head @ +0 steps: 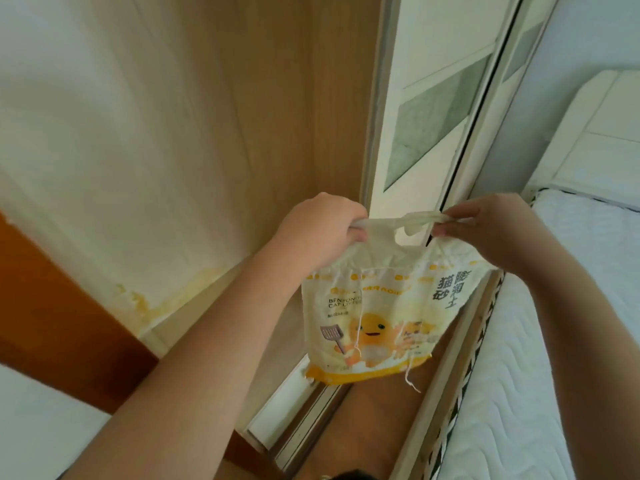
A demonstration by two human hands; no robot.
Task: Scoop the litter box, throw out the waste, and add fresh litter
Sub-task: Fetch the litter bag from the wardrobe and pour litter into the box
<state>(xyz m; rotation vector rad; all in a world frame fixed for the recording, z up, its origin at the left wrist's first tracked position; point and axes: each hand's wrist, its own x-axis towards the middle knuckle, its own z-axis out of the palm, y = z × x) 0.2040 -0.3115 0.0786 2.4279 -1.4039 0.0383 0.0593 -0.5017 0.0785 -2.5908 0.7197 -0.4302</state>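
A white and yellow cat litter bag [377, 317] hangs in the air in front of me, with a cartoon figure, a scoop picture and printed text on its face. Loose threads dangle from it. My left hand [322, 230] grips the left end of the bag's top handle strip. My right hand [491, 230] pinches the right end of the same strip between thumb and fingers. The bag hangs slack and looks rather flat. No litter box or scoop is in view.
A sliding wardrobe door [426, 126] with frosted panels stands straight ahead, its floor track [304, 420] below the bag. A white quilted mattress [540, 358] on a bed lies close at the right. A wooden wall panel [270, 133] and an orange-brown door [52, 306] are at the left.
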